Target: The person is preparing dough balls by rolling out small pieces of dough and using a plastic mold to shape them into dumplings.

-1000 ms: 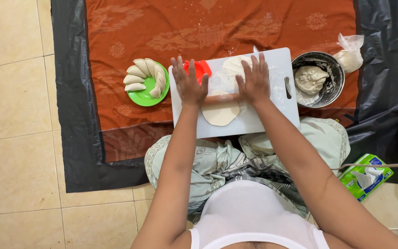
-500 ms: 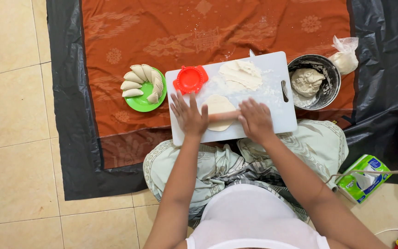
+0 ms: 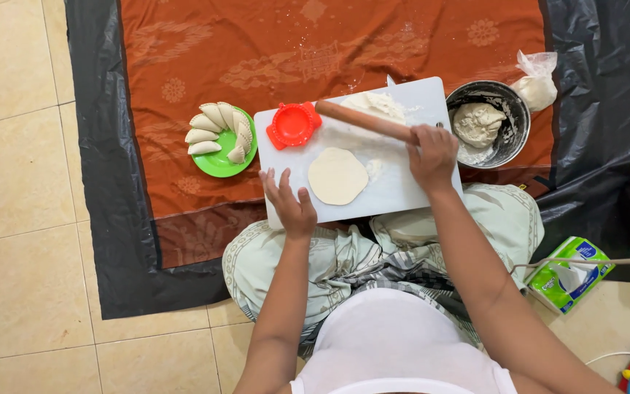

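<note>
A flat round disc of dough (image 3: 337,176) lies on a white cutting board (image 3: 402,186) resting over my lap. My right hand (image 3: 432,157) grips one end of a wooden rolling pin (image 3: 362,120), which lies lifted toward the board's far edge. My left hand (image 3: 288,201) hovers with fingers spread at the board's near left corner, just left of the dough. A red round dumpling press (image 3: 293,125) sits on the board's far left corner. A pile of flour (image 3: 375,103) lies beyond the pin.
A green plate (image 3: 222,162) with several folded dumplings stands left of the board on an orange cloth (image 3: 271,51). A metal bowl (image 3: 508,142) holding dough and a plastic bag (image 3: 535,84) sit at the right. A green tissue pack (image 3: 569,273) lies on the floor.
Both hands were pressing the rolling pin over the dough. Now my right hand has carried the pin off to the far side, and my left hand has let go.
</note>
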